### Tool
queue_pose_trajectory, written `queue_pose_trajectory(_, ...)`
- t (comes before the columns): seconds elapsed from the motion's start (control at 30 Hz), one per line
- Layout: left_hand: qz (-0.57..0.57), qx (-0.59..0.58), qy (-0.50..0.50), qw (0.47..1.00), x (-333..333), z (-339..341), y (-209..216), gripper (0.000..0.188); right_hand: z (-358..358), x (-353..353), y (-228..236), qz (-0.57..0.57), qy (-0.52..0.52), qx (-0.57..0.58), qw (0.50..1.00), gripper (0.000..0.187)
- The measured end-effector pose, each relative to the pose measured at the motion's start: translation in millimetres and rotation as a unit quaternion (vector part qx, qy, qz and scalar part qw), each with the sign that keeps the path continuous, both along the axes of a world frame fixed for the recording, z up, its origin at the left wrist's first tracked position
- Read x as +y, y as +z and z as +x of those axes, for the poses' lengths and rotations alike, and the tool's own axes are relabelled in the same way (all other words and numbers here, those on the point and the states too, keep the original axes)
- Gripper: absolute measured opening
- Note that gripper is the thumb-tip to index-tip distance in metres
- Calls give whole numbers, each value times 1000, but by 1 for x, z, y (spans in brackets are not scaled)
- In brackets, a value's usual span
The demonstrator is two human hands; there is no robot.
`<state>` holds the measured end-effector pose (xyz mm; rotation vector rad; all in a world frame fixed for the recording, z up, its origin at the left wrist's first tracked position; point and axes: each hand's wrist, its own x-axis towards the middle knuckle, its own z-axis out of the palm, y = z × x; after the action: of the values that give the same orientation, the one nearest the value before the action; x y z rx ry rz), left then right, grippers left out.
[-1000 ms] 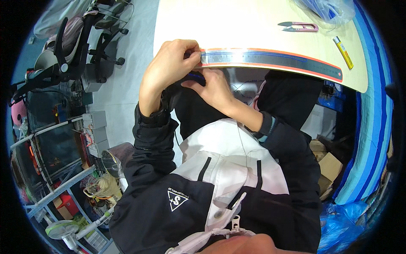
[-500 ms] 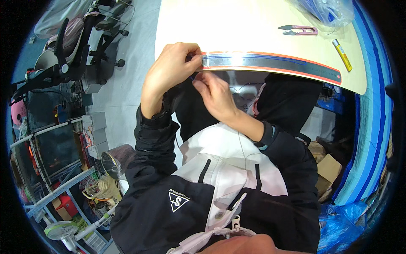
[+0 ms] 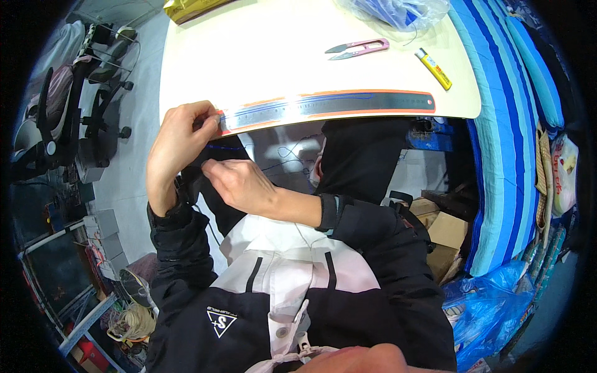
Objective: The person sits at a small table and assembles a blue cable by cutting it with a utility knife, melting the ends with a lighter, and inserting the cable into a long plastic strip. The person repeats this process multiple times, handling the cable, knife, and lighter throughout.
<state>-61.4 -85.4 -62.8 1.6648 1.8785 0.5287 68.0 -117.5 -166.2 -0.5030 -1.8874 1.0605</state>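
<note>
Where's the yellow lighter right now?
In the head view, the yellow lighter lies on the cream table toward its right end, just right of the pink thread snips.

A flat yellow-gold package (image 3: 189,7) lies at the table's (image 3: 261,56) far left corner. A crumpled clear plastic bag (image 3: 398,11) with blue contents sits at the far edge, toward the right.

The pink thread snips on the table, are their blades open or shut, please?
Open: the pink thread snips lie flat on the table, their two pointed blades slightly apart.
</note>
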Motion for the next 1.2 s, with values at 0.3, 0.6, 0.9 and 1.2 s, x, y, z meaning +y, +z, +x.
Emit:
queue_pose_trajectory(0.3,-6,-18,2,1000,1,0,1,13,-1,1,-1,-6,20,10,1000,7)
queue_pose_trajectory(0.6,-8,15,-13,1000,1,-1,3,15,-2,0,-4,8,29,10,999,5)
queue_pose_trajectory(0.9,-4,2,-8,1000,1,-1,3,16,3,-1,0,33,51,-60,996,13)
queue_pose_trajectory(1.2,22,7,7,1000,-3,3,1,17,120,67,68,169,-136,-187,958,7)
